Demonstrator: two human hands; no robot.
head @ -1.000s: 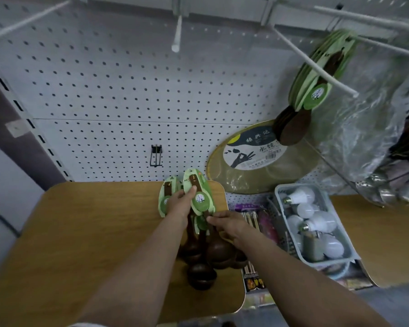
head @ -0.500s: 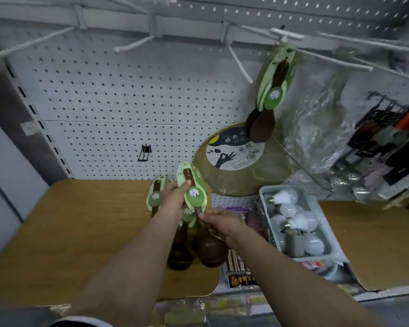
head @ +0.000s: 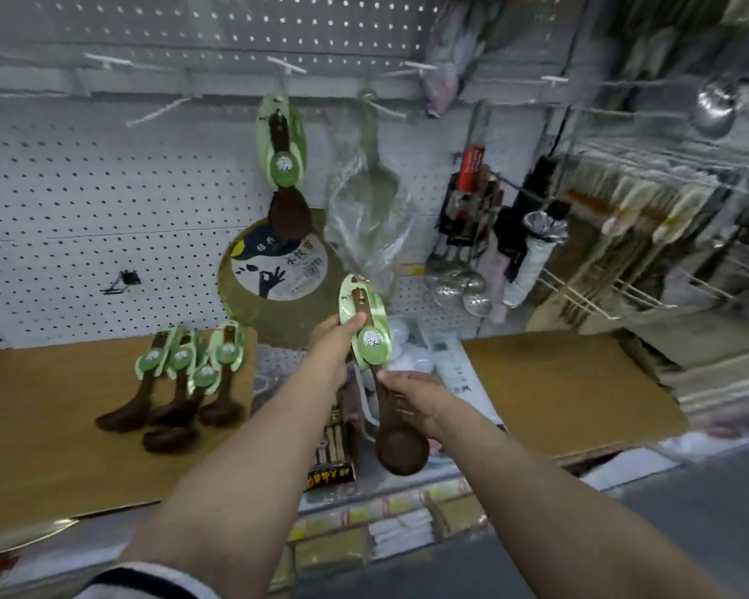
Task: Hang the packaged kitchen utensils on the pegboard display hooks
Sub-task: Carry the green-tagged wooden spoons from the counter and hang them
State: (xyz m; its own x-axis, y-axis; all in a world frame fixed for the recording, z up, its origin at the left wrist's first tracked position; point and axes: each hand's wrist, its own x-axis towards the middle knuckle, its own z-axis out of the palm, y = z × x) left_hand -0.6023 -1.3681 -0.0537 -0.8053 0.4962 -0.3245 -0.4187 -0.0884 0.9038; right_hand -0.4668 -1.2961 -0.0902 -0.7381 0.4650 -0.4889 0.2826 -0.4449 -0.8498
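Both hands are on one packaged wooden spoon (head: 366,339), held up in the air in front of the pegboard (head: 104,196). The left hand (head: 336,343) pinches the green card of the pack with the thumb laid across its front, and the right hand (head: 411,402) grips the dark handle lower down, fingers curled round it just above the bowl. The spoon stands nearly upright, card end up, bowl hanging low over the gap between the two wooden counters (head: 61,447). On the left counter lies a loose bunch of the same packaged spoons (head: 182,373), cards toward the wall and bowls toward the front edge, well apart from the one being held. Higher up, more of these spoons (head: 283,166) hang from a white peg hook (head: 280,101) on the pegboard, directly above a round bamboo board (head: 277,270) that leans against the wall. To the right hang a clear plastic bag (head: 364,201) and some metal ladles (head: 459,287).
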